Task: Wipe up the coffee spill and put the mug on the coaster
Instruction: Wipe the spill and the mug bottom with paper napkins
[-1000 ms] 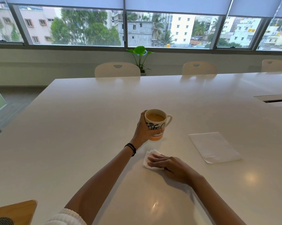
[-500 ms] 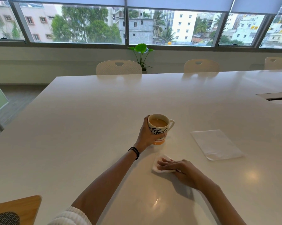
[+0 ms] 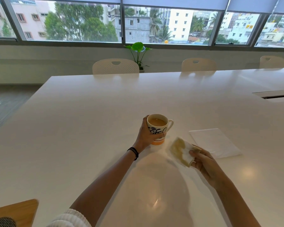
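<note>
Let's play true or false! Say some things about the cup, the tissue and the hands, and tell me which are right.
1. The left hand grips the mug. True.
2. The mug is empty. False: light brown coffee fills it.
3. The tissue has brown stains. True.
4. The tissue lies flat on the table. False: the right hand holds it up, tilted.
5. The mug stands on the white sheet. False: the sheet lies apart, to the mug's right.

leafy plant, three white chairs behind the white table
</note>
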Demonstrator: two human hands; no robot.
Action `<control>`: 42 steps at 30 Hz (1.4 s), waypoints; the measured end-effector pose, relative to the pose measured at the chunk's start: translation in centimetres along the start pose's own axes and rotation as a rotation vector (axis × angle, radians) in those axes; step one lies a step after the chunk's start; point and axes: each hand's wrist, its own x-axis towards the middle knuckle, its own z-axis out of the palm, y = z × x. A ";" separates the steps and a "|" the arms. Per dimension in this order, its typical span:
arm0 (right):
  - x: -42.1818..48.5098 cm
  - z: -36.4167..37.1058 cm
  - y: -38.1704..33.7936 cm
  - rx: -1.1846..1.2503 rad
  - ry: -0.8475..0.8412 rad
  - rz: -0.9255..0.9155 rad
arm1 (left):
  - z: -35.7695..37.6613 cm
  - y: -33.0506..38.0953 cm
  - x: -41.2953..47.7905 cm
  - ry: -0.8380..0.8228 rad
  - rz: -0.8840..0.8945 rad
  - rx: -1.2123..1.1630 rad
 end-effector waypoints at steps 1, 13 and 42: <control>0.0 0.2 0.1 0.013 0.027 -0.005 | 0.0 0.1 0.0 -0.005 -0.002 -0.001; 0.0 2.2 0.3 0.189 0.132 0.069 | -1.7 1.8 -2.4 -0.113 -0.025 0.022; -7.0 8.2 2.5 -0.616 -0.499 -0.137 | -15.4 3.3 -16.5 0.065 -0.227 0.302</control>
